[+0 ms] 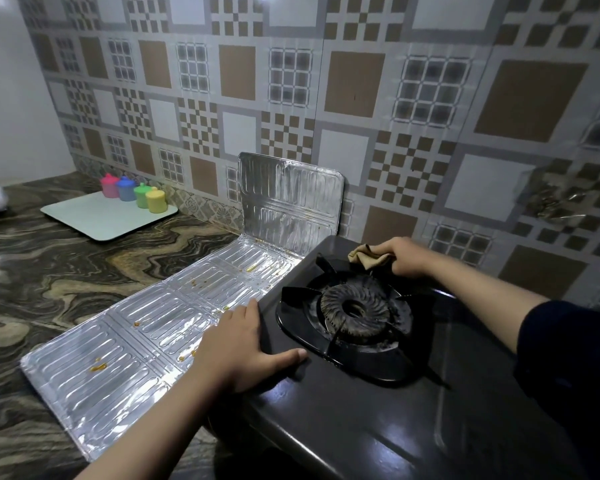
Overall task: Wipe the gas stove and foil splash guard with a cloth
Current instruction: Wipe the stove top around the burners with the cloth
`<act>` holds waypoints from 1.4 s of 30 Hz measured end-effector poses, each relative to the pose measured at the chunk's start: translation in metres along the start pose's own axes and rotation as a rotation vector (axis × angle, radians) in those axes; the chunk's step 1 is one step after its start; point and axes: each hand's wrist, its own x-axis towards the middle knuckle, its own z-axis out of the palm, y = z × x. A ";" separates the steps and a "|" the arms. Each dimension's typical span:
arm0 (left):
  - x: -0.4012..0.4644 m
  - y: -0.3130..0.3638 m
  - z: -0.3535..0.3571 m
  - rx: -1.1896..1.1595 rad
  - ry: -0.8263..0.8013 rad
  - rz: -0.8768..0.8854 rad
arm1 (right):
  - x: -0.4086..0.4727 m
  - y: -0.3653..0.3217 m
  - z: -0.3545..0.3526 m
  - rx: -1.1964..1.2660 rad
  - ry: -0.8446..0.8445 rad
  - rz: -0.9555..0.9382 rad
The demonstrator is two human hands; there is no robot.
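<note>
While right hand [407, 256] clutches crumpled tan cloth [369, 258], left hand [243, 348] lies flat, open.

The black single-burner gas stove [378, 427] has a smooth, glossy top that mirrors the light, while its round cast burner ring [355, 308] looks matt and rough. The silver embossed foil splash guard [146, 327] is shiny, ribbed metal (spotted with orange stains). The tan cloth [369, 258] looks soft and crumpled. The brown marbled stone counter [49, 271] is polished.
</note>
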 end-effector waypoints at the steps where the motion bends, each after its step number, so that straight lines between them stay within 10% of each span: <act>1: 0.000 0.000 0.000 -0.008 0.006 0.001 | -0.003 0.001 0.004 -0.002 0.013 0.004; 14: 0.000 -0.001 0.001 -0.041 0.000 -0.043 | -0.002 -0.019 -0.003 -0.323 0.034 -0.062; 32: -0.002 0.000 0.002 -0.057 0.006 -0.070 | -0.016 -0.018 0.018 -0.051 0.236 0.301; 42: -0.002 -0.001 0.002 -0.056 0.038 -0.011 | -0.080 0.008 -0.009 -0.319 -0.066 0.402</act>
